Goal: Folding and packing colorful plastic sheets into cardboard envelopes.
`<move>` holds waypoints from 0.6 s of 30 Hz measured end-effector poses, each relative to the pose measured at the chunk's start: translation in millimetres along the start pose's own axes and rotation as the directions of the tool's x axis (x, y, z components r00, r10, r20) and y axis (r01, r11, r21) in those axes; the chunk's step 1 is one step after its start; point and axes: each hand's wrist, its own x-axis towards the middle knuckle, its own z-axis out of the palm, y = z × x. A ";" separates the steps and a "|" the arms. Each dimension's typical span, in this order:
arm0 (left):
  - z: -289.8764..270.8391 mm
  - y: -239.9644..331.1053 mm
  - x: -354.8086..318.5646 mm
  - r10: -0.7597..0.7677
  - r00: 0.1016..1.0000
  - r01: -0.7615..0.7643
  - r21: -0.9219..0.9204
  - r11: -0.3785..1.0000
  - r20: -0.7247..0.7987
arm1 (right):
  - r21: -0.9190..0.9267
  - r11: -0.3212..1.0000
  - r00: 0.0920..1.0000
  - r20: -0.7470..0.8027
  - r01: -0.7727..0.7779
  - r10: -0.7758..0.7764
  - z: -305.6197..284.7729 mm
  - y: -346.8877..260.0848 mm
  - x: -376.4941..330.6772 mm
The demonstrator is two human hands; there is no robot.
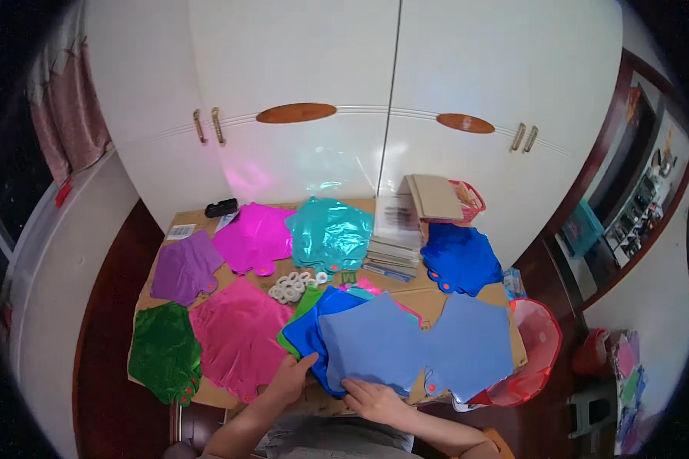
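Note:
A light blue, flat foil balloon (371, 344) lies on top of a pile in front of me. My right hand (371, 401) pinches its lower left edge. Underneath, a darker blue foil balloon (305, 336) sticks out to the left, with a green edge (291, 333) showing beside it. My left hand (289, 379) rests by the blue one's lower left border, thumb and fingers apart. To the right spreads a second light blue foil balloon (471, 348) with a red dot on its tab. A rose-pink foil balloon (241, 336) lies just left of my left hand.
Cardboard (406, 302) covers the table. Purple (185, 268), green (161, 352), magenta (254, 237), teal (331, 236) and royal blue (461, 258) foil stacks lie around, with white rings (289, 287) and a pile of boxes (394, 256). A red tub (536, 344) stands at right, cabinets (298, 153) behind.

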 end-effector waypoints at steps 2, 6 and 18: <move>-10.8 -18.7 7.9 0.060 0.997 -0.058 0.036 0.998 -0.049 | 0.071 0.997 1.000 -0.007 -0.029 0.030 3.2 -2.8 -4.2; -19.9 -20.7 16.1 0.039 0.997 -0.037 0.044 0.998 -0.060 | 0.190 0.982 0.999 0.038 -0.018 0.011 -9.8 2.6 -5.8; -28.0 -5.7 20.6 0.088 0.996 -0.089 0.243 0.966 0.013 | -0.186 0.838 0.802 0.244 -0.512 0.544 -40.2 72.4 -51.1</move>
